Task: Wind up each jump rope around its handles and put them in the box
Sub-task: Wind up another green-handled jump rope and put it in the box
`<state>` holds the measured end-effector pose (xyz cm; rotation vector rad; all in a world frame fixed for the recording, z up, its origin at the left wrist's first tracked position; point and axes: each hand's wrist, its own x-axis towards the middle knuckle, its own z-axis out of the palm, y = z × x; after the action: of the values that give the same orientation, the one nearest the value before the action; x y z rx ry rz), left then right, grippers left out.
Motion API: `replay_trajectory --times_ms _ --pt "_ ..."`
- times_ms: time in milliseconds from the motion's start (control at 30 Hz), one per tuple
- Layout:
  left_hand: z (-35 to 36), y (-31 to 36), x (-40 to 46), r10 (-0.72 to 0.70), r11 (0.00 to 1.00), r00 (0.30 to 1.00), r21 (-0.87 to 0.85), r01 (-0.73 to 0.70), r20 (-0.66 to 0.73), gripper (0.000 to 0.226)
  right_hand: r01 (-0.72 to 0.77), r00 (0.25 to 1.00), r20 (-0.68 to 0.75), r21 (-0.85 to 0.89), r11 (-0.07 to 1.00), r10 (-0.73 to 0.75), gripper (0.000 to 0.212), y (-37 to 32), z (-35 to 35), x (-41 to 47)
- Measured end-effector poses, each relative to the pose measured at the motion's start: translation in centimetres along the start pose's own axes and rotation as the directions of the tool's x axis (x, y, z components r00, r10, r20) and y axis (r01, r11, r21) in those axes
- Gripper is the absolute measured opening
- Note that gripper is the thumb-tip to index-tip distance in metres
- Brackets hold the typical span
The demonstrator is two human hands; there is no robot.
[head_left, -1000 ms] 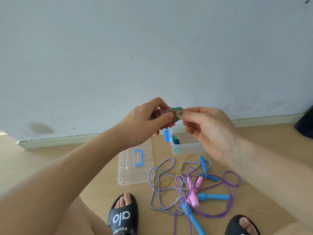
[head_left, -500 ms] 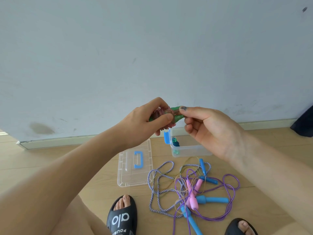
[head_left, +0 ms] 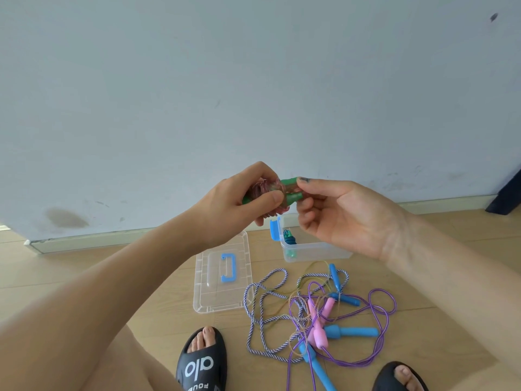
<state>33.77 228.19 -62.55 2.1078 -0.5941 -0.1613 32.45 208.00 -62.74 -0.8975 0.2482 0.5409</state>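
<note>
My left hand [head_left: 239,201] grips a green-handled jump rope [head_left: 291,196] with its pinkish cord wound around the handles, held up in front of the wall. My right hand [head_left: 338,213] pinches the handle ends between thumb and fingers. Below, the clear plastic box [head_left: 313,246] stands on the floor with a wound blue-green rope inside. Its clear lid [head_left: 222,275] with a blue handle lies to the left. Several loose ropes lie tangled in front of the box: a striped white-blue rope [head_left: 262,306], a purple rope [head_left: 383,325] with blue handles [head_left: 352,331], and pink handles [head_left: 318,323].
The wall [head_left: 253,80] and baseboard run close behind the box. My two feet in black slides [head_left: 201,362] rest at the bottom, on the wooden floor beside the tangle. A dark object [head_left: 507,193] stands at the right edge.
My right hand has shifted its pinch on the green handle ends and its lower fingers have uncurled. The left hand holds the bundle in about the same place.
</note>
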Motion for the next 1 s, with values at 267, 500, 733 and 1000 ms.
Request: replay_trajectory --times_ms 267,500,733,1000 --pt "0.1 0.0 0.1 -0.001 0.991 0.999 -0.135 0.007 0.046 0.018 -0.043 0.996 0.080 -0.064 0.997 0.048 0.025 0.0 -0.8 -0.1" --pt "0.2 0.1 0.6 -0.001 0.978 0.999 -0.207 0.009 0.039 0.021 0.024 0.997 0.075 -0.036 0.999 -0.022 0.013 -0.1 -0.6 0.0" --pt "0.0 0.3 0.3 0.008 0.978 0.999 -0.209 0.001 0.043 0.023 0.137 0.990 0.044 -0.122 0.983 -0.133 0.009 0.6 -0.3 0.1" --pt "0.4 0.1 0.4 -0.045 0.998 0.997 -0.046 0.042 -0.060 0.006 0.336 0.907 -0.105 -0.403 0.852 -0.407 0.018 1.7 0.0 0.8"
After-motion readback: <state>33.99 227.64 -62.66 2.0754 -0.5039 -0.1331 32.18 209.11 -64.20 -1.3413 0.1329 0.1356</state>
